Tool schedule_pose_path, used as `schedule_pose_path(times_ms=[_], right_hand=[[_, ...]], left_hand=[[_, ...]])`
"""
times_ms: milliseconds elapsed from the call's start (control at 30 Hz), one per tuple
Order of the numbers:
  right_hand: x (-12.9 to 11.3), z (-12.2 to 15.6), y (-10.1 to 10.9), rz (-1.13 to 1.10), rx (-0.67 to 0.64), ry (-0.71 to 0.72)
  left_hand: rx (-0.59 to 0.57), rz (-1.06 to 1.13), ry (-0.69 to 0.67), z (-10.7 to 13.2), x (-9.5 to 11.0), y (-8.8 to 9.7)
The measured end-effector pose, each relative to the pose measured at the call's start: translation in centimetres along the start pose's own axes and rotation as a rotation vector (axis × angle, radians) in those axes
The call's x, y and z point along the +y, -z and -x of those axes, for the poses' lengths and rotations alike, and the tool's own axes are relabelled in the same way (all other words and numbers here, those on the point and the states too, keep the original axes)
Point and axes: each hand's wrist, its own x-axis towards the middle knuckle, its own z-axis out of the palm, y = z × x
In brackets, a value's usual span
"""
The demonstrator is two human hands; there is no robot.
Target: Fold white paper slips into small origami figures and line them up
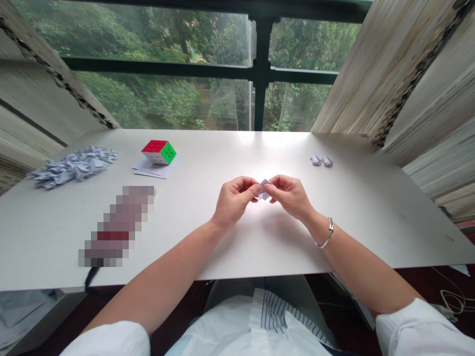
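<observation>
While both hands pinch it, small white folded paper piece (264, 189): it is held just above the flat white table (334, 222), near the middle, between the fingertips of the two hands.
Left hand (235, 200): the fingers are curled in, and thumb and forefinger are closed on the left side of the piece; it holds nothing else.
Right hand (291, 197): it is closed in the same pinch on the right side; a thin silver bracelet (326, 235) sits on its wrist.
Fold in hand: I judge that a small crease is being made; the fingers hide most of the paper, so I cannot tell which edge.
How to do it well: one hand should hold firm while the other presses; align the edges first, then press the crease with a nail, because such a tiny piece probably slips easily.
Two small folded paper pieces (321, 160): they lie on the table to the right, well apart from the hands.
Pile of many folded paper pieces (72, 165): it lies at the far left of the table.
Colourful puzzle cube (159, 152): it stands on loose white paper sheets (152, 170), left of the middle.
</observation>
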Motion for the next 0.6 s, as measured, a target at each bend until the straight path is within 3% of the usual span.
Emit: schedule_pose_path(times_ms=[167,467,600], right_hand=[[-0.60,0.10,-0.07,-0.049,-0.013,0.011],[-0.09,-0.05,0.05,-0.062,-0.004,-0.015],[-0.22,-0.03,-0.02,-0.086,-0.014,-0.051]], left_hand=[[0.014,-0.042,-0.067,0.04,0.14,-0.05],[-0.017,-0.014,0.000,-0.04,-0.39,0.03],[0.022,0.015,-0.015,-0.36,-0.39,0.29]])
